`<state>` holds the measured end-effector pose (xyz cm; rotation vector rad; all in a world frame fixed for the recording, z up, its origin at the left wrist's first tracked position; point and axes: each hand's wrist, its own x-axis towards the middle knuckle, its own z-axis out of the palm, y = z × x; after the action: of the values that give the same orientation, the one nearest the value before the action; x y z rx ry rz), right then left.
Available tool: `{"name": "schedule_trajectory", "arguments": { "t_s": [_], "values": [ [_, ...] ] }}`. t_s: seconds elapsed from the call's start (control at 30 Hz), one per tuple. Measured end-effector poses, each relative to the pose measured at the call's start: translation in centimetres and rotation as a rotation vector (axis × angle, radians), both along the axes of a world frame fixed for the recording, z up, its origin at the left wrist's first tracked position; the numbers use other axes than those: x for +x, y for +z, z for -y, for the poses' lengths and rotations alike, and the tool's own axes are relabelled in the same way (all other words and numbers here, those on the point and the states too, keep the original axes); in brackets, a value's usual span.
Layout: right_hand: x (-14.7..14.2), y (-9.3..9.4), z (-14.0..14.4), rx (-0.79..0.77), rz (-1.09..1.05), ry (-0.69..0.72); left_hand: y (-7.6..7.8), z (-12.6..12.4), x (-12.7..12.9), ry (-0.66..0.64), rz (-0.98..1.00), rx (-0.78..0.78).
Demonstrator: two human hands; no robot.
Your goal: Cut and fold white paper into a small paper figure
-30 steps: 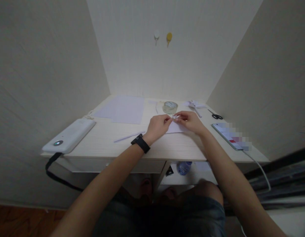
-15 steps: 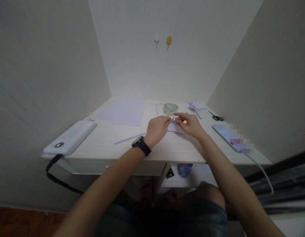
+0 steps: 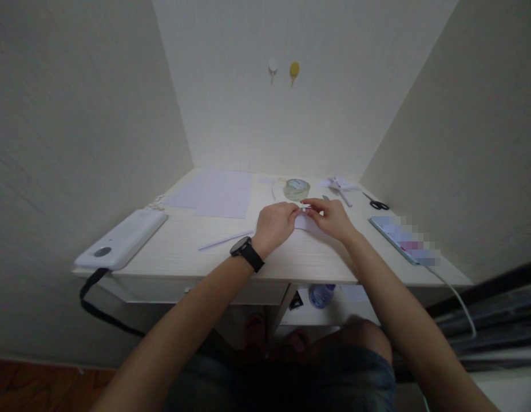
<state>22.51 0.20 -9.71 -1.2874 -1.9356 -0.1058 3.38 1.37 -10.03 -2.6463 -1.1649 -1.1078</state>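
Nearest the camera, both forearms reach forward over the lap to the desk (image 3: 265, 260). The left hand (image 3: 274, 224), with a black watch (image 3: 247, 253) on its wrist, and the right hand (image 3: 332, 219) meet fingertip to fingertip at the middle of the desktop. Between them they pinch a small piece of white paper (image 3: 305, 222), which lies partly flat on the wood under the right hand; both hands are curled, thumbs and forefingers closed on its far edge. The piece is too small and too covered to tell its long axis or which way it points.

To the left, a narrow paper strip (image 3: 226, 238) lies on the desk, its long axis running left to right and angled slightly away. At the left front corner sits a white device (image 3: 122, 238) with a black strap (image 3: 103, 309) hanging off the edge. On the right lies a phone (image 3: 400, 238) with a white cable (image 3: 456, 300).

Farther back are flat paper sheets (image 3: 214, 193), a roll of clear tape (image 3: 297, 189) just beyond the hands, folded paper scraps (image 3: 340, 185) and black scissors (image 3: 376, 202). Two hooks (image 3: 283, 70) hang on the far wall.
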Motion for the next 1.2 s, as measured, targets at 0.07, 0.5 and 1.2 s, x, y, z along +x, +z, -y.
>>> {"name": "schedule_trajectory", "arguments": {
  "t_s": [0.07, 0.5, 1.2],
  "values": [
    [-0.03, 0.04, 0.06, 0.014, -0.033, 0.017, 0.03, 0.08, 0.03, 0.021, -0.014, -0.002],
    [-0.06, 0.18, 0.32, -0.018, -0.004, 0.053, -0.1, -0.12, 0.21, 0.0, 0.063, -0.014],
    [0.02, 0.43, 0.02, 0.166, -0.026, 0.198, 0.07, -0.51, 0.35, -0.059, 0.178, -0.12]
  ]
}}
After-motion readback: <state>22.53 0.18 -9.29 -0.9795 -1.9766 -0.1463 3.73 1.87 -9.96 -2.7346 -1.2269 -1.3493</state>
